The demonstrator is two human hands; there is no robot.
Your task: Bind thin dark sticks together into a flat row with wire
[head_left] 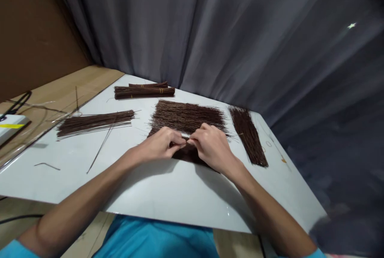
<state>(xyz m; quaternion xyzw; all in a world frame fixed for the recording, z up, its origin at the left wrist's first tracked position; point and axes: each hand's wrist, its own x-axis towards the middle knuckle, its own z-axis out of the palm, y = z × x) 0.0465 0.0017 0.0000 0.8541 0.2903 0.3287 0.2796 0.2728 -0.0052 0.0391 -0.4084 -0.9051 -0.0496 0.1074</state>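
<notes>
My left hand [163, 143] and my right hand [211, 146] meet near the middle of the table, thumbs and fingers pinched close together. What lies between the fingertips is too small to make out. Beneath and just behind them spreads a wide layer of thin dark brown sticks [189, 115]. A darker patch of the same sticks [190, 154] shows between my hands, partly hidden by them.
On the white table [192, 194], a loose stick bundle [96, 124] lies left and another [249, 136] right. Banded bundles [144, 92] rest at the back. Single sticks [99, 150] and yellowish rubber bands [268, 144] are scattered about. A grey curtain [228, 38] hangs behind.
</notes>
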